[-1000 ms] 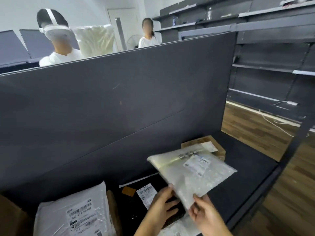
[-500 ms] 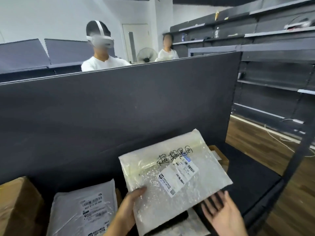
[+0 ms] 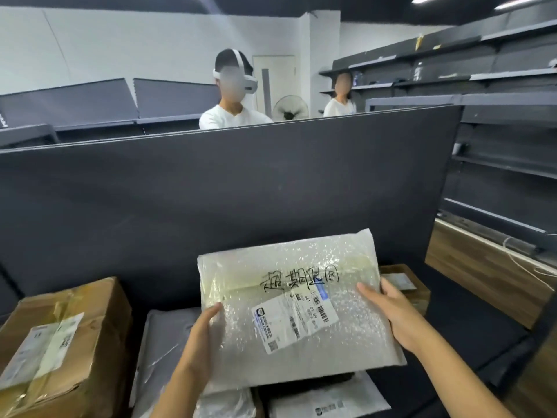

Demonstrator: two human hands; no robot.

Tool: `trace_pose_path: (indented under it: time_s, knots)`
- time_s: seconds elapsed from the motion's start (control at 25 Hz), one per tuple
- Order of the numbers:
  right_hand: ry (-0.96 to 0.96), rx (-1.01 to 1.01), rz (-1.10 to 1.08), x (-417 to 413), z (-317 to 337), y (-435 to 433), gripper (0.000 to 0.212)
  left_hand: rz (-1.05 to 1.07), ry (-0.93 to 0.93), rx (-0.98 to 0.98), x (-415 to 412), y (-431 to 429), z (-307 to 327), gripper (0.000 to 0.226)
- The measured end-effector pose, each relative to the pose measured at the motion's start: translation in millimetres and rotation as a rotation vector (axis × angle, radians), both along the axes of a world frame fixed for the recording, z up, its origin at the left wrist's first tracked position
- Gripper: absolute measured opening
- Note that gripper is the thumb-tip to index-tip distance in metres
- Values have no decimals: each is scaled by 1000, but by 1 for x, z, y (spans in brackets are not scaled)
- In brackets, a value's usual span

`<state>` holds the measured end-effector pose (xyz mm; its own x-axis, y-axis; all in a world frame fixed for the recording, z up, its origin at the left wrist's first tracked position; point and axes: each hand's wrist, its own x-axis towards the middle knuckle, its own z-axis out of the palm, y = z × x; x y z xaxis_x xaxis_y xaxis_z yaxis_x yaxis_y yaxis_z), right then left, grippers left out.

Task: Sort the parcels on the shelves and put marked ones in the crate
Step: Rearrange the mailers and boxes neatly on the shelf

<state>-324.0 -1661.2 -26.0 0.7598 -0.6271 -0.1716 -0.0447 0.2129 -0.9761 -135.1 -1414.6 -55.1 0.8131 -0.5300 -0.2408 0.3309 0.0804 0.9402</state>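
- Holding the bubble-wrap parcel (image 3: pixel 289 312) up above the shelf (image 3: pixel 467 333), face toward the head camera. The left hand (image 3: pixel 202 336) grips its left edge, thumb on the front, fingers hidden behind. The right hand (image 3: pixel 388 312) clasps the right edge likewise.
- Black handwriting (image 3: pixel 298 280) sits above the printed label (image 3: pixel 294 321). Judged step: inspection; parcel counts as marked.
- Brown carton (image 3: pixel 60 342) and grey mailer (image 3: pixel 162 351) lie on the shelf below.
- Next: carry parcel to crate. Crate not in view, so locate it first. Slick film, so keep both grips.
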Motion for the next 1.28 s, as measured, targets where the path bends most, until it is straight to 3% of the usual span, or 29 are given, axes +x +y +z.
trace_pose_path:
  time_s: [0.08, 0.28, 0.52, 0.84, 1.0, 1.16, 1.28]
  knots:
    - [-42, -19, -8, 8, 4, 10, 48, 106, -69, 33, 7, 8, 3, 49]
    - [-146, -50, -27, 26, 9, 42, 24, 269, -301, 65, 6, 39, 23, 32]
    - [-124, -195, -56, 49, 20, 84, 54, 332, -359, 12, -1, 89, 37, 27]
    - [-95, -276, 7, 83, 17, 134, 57, 394, -353, -2, -16, 152, 51, 29]
    - [-95, -283, 26, 92, 20, 151, 55, 379, -462, 40, -27, 174, 59, 55]
    - [-189, -342, -38, 101, 30, 158, 33, 441, -600, 77, -36, 181, 78, 21]
    - [-278, -363, -64, 102, 50, 157, 27, 500, -657, 40, -34, 179, 95, 11]
